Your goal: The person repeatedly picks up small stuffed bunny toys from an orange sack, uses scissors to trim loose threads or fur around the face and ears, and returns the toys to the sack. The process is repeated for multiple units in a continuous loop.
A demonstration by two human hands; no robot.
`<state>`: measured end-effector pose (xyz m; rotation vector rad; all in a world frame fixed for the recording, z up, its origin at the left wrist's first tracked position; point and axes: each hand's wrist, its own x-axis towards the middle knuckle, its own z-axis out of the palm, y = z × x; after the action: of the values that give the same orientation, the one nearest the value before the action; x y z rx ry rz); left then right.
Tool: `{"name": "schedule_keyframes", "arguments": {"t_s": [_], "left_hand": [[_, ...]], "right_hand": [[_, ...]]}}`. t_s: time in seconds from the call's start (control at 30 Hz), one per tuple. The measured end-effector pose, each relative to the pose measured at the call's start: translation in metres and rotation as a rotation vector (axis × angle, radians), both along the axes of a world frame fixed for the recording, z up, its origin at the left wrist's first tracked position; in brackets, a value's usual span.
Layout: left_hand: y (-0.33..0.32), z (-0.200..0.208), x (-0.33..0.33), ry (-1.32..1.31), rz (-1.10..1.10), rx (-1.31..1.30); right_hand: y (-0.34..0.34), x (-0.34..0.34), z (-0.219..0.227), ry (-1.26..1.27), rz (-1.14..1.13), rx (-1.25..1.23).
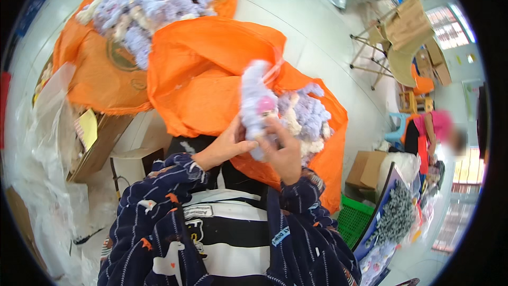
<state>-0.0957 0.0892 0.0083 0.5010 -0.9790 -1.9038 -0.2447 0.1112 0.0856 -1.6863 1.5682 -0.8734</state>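
Between my two hands is a fluffy lavender plush toy with a pink patch, slightly blurred and raised over my lap. My left hand grips its lower left side, thumb in front and the other fingers partly hidden behind it. My right hand is closed on the lower right side, with fingers bent over the front. Just beyond the right hand, more lavender and cream plush toys lie on an open orange sack, which spreads across my knees.
A second orange sack bears a big heap of lavender plush toys. Clear plastic sheeting and cardboard lie at left. At right stand a green crate, a cardboard box and a folding chair. Another person is farther right.
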Motion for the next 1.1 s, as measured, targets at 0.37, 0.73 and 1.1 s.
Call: {"name": "schedule_keyframes", "arguments": {"t_s": [0.37, 0.73, 1.1], "left_hand": [[0.024, -0.012, 0.038, 0.126, -0.16, 0.362], [0.011, -0.001, 0.056, -0.227, -0.319, 0.017], [-0.003, 0.019, 0.022, -0.398, 0.327, 0.041]], "right_hand": [[-0.017, -0.015, -0.022, -0.509, -0.257, 0.32], [-0.018, 0.005, -0.057, -0.777, -0.25, 0.278], [-0.017, 0.004, -0.054, -0.542, -0.128, 0.098]]}}
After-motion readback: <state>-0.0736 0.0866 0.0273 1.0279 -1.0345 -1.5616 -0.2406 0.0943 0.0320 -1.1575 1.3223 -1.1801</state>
